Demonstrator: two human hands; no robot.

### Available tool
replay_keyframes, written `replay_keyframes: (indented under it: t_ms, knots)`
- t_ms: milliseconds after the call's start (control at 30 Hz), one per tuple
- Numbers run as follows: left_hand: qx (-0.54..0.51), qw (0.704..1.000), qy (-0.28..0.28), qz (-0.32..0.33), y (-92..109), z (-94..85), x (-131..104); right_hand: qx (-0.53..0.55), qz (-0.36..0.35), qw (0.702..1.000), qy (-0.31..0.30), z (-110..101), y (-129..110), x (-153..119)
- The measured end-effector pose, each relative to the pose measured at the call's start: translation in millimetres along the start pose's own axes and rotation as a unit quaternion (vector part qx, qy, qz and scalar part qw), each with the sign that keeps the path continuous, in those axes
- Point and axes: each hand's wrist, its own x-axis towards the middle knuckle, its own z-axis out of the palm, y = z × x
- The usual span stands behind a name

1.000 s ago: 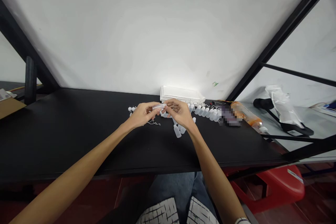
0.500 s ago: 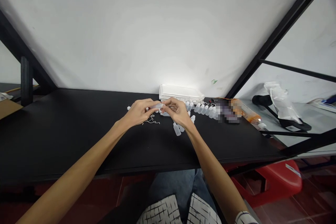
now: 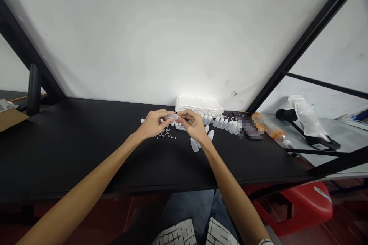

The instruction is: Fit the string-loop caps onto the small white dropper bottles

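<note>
A small translucent plastic bottle point(image 3: 171, 116) lies sideways in the air above the black table, held between both hands. My left hand point(image 3: 153, 124) is closed around its left part, thumb below and fingers above. At its right end my right hand point(image 3: 195, 125) pinches with thumb and fingertips; whether a cap sits there is hidden by the fingers. Below the hands are thin white curly pieces point(image 3: 166, 134) and small white caps point(image 3: 173, 124). A loose bottle point(image 3: 194, 145) lies beside my right wrist, with others partly hidden behind it.
Several similar bottles point(image 3: 225, 124) lie in a row to the right. A white stack point(image 3: 199, 104) rests against the wall. Farther right are a blurred dark object point(image 3: 251, 128) and an orange-labelled bottle point(image 3: 270, 129), near the black metal frame point(image 3: 299, 46). A cardboard box point(image 3: 13, 120) is at left.
Both hands stay on the bottle in nearly the same place, with the fingers slightly shifted. The whole view has tilted a little, so the table things appear slightly lower.
</note>
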Motion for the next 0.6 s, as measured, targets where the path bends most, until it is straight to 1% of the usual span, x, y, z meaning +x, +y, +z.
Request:
replay_keyframes:
  t_ms: [67, 133, 200, 267, 433, 600]
  knots:
    - [-0.018, 1.000, -0.011, -0.012, 0.7, -0.2, 0.2, -0.002, -0.001, 1.000, -0.002, -1.3, 1.3, -0.6]
    - [-0.033, 0.999, -0.018, -0.018, 0.4, -0.4, 0.3, -0.007, 0.001, 1.000, -0.021, -2.9, 1.6, -1.3]
    - [-0.044, 0.999, -0.013, -0.014, -0.1, -0.5, 0.1, -0.007, 0.002, 0.999, -0.042, -4.2, 0.6, -2.1]
    - [-0.051, 0.999, -0.004, -0.003, -0.5, -0.3, -0.3, 0.003, 0.003, 0.999, -0.048, -4.6, -0.6, -2.8]
    - [-0.025, 0.999, 0.020, 0.041, -0.7, 0.1, -1.7, 0.044, 0.015, 0.998, -0.030, -2.8, -0.3, -2.6]
    - [0.037, 0.991, 0.045, 0.121, -2.1, 0.6, -1.3, 0.079, 0.041, 0.996, -0.028, -2.0, 1.2, -2.1]
